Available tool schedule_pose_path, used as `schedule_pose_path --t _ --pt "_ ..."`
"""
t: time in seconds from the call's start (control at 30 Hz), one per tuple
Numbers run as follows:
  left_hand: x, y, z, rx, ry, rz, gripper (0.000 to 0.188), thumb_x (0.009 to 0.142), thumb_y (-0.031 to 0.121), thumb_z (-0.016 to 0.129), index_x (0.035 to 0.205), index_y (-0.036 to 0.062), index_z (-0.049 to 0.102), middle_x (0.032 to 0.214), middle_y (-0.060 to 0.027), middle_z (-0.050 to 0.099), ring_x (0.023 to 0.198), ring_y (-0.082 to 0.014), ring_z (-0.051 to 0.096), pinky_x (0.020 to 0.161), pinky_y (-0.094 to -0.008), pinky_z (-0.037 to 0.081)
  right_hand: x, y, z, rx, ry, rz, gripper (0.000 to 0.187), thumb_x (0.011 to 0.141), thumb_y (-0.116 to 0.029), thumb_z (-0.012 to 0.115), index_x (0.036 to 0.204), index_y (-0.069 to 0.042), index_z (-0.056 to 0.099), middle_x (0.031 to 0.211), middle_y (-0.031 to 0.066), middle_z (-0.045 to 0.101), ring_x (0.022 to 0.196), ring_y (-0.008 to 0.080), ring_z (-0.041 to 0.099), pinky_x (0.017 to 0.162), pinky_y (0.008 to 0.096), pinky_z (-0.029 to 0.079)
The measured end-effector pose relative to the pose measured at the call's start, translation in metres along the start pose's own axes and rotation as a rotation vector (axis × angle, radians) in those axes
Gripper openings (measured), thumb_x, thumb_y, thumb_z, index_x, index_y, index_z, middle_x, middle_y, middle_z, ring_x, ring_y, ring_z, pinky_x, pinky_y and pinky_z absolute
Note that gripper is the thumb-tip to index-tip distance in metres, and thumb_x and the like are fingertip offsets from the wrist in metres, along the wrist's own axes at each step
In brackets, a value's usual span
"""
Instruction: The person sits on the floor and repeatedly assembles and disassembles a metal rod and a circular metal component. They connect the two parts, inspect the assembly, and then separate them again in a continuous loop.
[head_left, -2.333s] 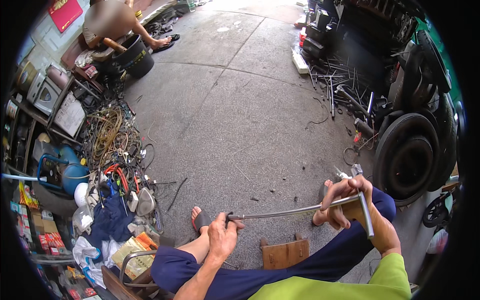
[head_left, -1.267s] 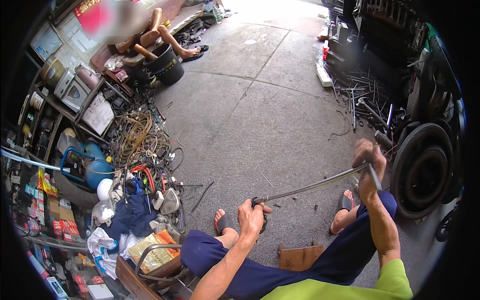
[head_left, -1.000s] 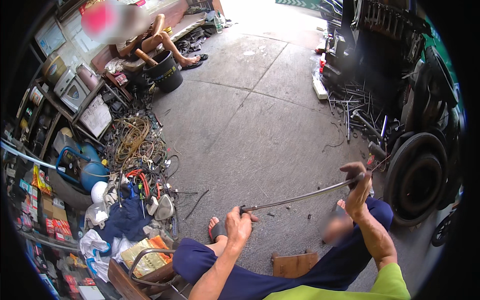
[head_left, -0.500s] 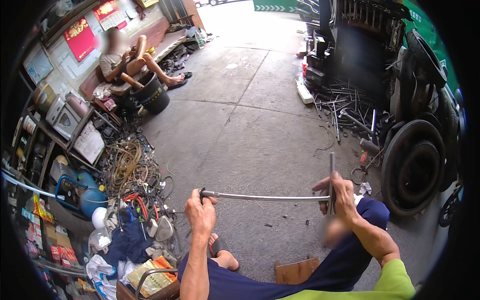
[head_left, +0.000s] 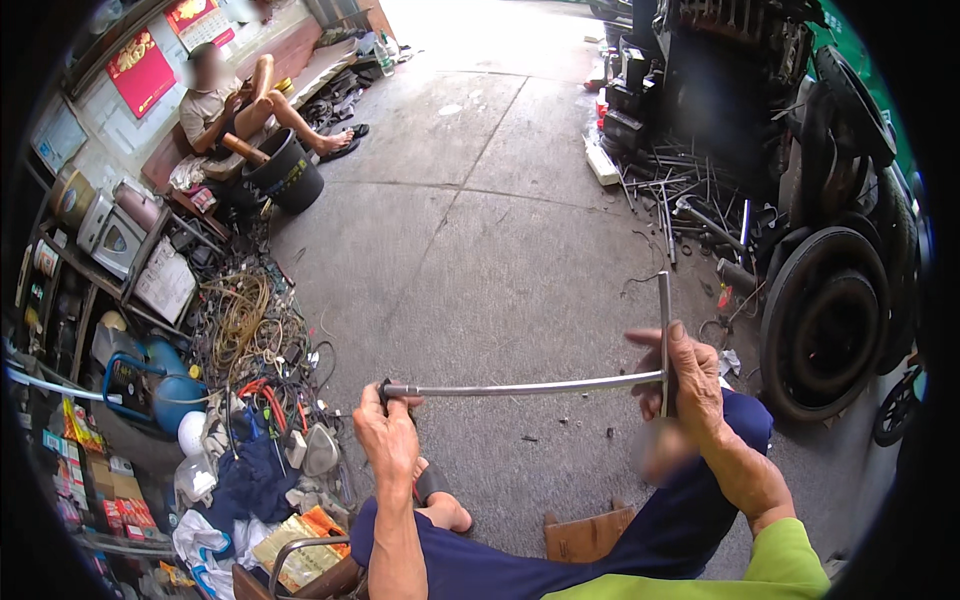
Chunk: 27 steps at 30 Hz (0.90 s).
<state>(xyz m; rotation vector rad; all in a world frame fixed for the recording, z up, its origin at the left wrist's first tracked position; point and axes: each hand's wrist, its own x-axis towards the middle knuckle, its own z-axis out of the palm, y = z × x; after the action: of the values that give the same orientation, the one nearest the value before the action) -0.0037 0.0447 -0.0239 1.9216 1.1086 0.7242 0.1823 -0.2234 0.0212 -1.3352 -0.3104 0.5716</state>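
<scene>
The left hand (head_left: 388,440) is rising on a nearly upright forearm, its grip closing thumb and fingers about the dark end of a T-handle wrench (head_left: 520,387). The right hand (head_left: 695,380), its forearm slanting in from the lower right, is wrapping a loose grip around the crossbar (head_left: 665,315), thumb lying along it and fingertips poking past it leftward. The wrench is hanging above the floor (head_left: 480,290) in front of the person, its long shaft running left to right, dark end pointing left, while the crossbar is standing roughly square to it.
</scene>
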Motion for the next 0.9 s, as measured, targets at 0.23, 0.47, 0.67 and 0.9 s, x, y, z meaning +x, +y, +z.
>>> schedule_pose_path --t 0.23,0.47,0.67,0.9 --pt "-0.003 0.008 0.000 -0.070 0.145 0.172 0.009 0.092 0.005 0.055 0.092 -0.0032 0.060 0.073 -0.0112 0.064 0.064 -0.0170 0.059 0.059 -0.0330 0.046 -0.006 0.012 0.002 -0.143 0.087 -0.219 0.053 0.101 -0.021 0.046 0.150 -0.016 0.025 0.069 0.0105 0.067 0.049 0.0127 0.064 0.042 0.0222 0.052" --pt "-0.008 0.011 -0.008 -0.065 0.148 0.193 0.011 0.095 0.008 0.054 0.097 -0.0022 0.059 0.071 -0.0101 0.063 0.064 -0.0175 0.060 0.058 -0.0324 0.047 -0.005 0.009 -0.010 -0.089 -0.056 -0.212 0.047 0.094 -0.004 0.043 0.142 -0.001 0.039 0.071 0.0180 0.067 0.051 0.0209 0.066 0.044 0.0279 0.055" --pt "-0.005 0.011 -0.024 0.052 0.271 0.264 0.010 0.095 0.007 0.054 0.096 -0.0014 0.058 0.071 -0.0117 0.064 0.063 -0.0193 0.064 0.056 -0.0322 0.048 0.003 -0.006 -0.006 0.239 -0.412 0.028 0.084 0.060 0.001 0.046 0.143 0.008 0.029 0.088 0.0310 0.065 0.073 0.0383 0.070 0.057 0.0399 0.061" --pt "-0.006 0.012 -0.033 0.062 0.271 0.357 0.007 0.092 0.003 0.055 0.097 -0.0022 0.057 0.073 -0.0143 0.062 0.065 -0.0239 0.063 0.058 -0.0346 0.047 -0.002 0.005 -0.002 -0.209 -0.467 -0.149 0.069 0.095 -0.032 0.056 0.144 0.007 0.027 0.098 0.0260 0.067 0.093 0.0363 0.069 0.077 0.0421 0.059"
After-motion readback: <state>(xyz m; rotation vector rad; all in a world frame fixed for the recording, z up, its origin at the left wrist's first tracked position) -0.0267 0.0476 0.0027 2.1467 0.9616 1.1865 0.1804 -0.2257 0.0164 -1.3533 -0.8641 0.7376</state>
